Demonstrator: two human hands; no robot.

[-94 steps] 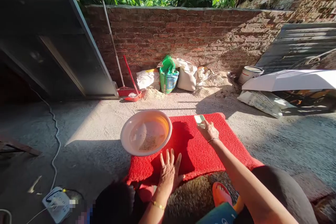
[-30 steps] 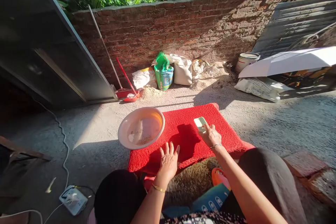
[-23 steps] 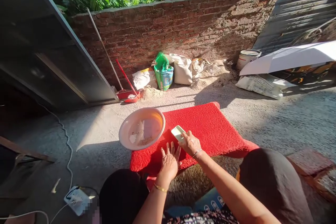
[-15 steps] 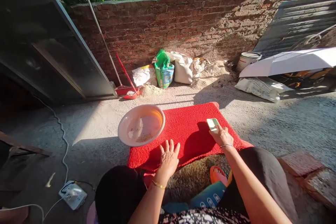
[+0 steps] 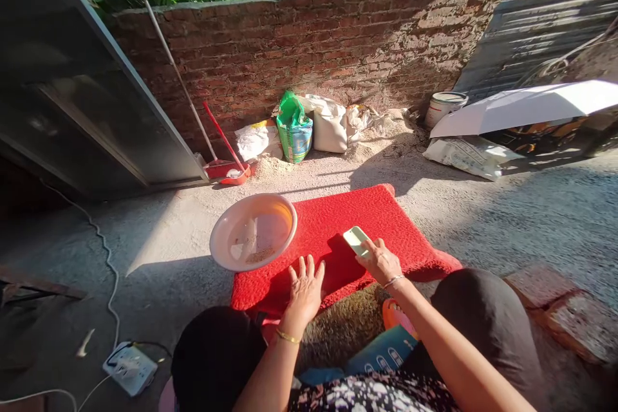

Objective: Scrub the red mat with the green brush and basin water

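A red, fleecy cloth (image 5: 360, 215) is spread over a low, flat support in front of my knees. My left hand (image 5: 305, 290) rests on its near left part, fingers spread, holding nothing. In my right hand (image 5: 381, 262) is a pale green, flat, rounded rectangular block (image 5: 356, 241), gripped at its near end over the middle of the cloth. The block's underside is hidden, so its exact kind is unclear. A pale pink basin (image 5: 219, 248) stands at the cloth's left edge, with a little water and brownish bits in the bottom.
Along the brick wall (image 5: 270, 45) are a red dustpan (image 5: 236, 174), a green bag (image 5: 295, 135), a white sack (image 5: 330, 131) and a bucket (image 5: 445, 108). A white umbrella (image 5: 526, 108) lies right. A power strip (image 5: 129, 368) with cables lies left. Bricks (image 5: 579, 328) sit at right.
My right hand has moved left and slightly nearer across the cloth with the pale green block. My left hand stays spread in about the same place. The view has shifted slightly.
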